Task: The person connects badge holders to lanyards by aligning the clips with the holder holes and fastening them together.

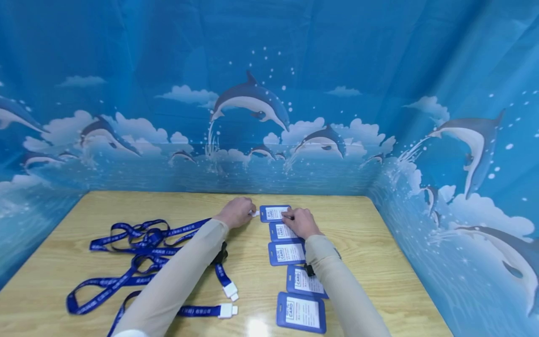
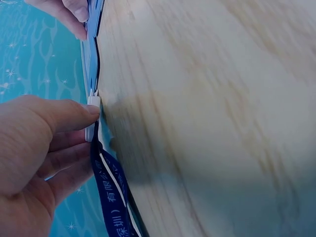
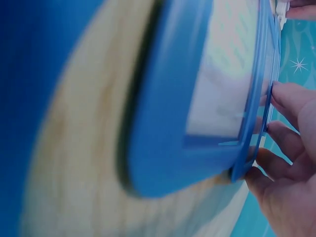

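At the far end of the table, my left hand (image 1: 237, 213) pinches the white plastic clip (image 2: 93, 104) of a dark blue printed lanyard (image 2: 111, 197) between thumb and fingers. The clip's tip meets the slotted end of the farthest blue badge holder (image 1: 275, 213); whether it is hooked through the slot I cannot tell. My right hand (image 1: 302, 223) grips that holder by its other end, fingers along the edge in the right wrist view. Just nearer lies a second badge holder (image 1: 281, 231), partly covered by the right hand.
More blue badge holders (image 1: 287, 253) lie in a column toward the front, one partly under the right forearm. Several tangled lanyards (image 1: 153, 238) spread over the left side, two with white clips (image 1: 227, 310) near the middle. A dolphin-print curtain (image 1: 269, 173) borders the wooden table (image 1: 362, 262).
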Demonstrator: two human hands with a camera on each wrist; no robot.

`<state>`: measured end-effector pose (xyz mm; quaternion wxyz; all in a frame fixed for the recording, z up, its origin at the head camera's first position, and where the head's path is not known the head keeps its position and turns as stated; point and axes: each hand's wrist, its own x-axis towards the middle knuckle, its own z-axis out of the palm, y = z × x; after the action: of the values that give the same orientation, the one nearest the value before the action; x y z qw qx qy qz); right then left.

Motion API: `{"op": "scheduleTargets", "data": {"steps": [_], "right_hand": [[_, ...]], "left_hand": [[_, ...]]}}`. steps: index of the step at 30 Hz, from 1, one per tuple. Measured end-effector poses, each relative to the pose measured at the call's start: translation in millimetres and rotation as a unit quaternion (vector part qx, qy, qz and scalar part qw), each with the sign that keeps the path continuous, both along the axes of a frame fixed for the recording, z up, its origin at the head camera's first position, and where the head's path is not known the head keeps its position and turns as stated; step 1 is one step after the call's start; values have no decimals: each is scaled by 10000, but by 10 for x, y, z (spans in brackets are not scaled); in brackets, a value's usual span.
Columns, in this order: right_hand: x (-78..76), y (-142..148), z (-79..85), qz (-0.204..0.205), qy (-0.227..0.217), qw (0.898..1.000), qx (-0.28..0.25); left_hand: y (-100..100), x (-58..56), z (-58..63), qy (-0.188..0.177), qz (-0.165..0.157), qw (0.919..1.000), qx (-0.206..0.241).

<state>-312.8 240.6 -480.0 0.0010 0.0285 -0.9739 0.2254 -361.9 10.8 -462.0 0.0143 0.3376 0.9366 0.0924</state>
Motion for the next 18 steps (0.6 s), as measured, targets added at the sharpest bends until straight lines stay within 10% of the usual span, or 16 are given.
{"op": "scheduleTargets", "data": {"steps": [18], "right_hand": [[32,-147,13,-269,-126,9996,-28]], "left_hand": [[-11,24,-45,-30,-36,9996,264]]}}
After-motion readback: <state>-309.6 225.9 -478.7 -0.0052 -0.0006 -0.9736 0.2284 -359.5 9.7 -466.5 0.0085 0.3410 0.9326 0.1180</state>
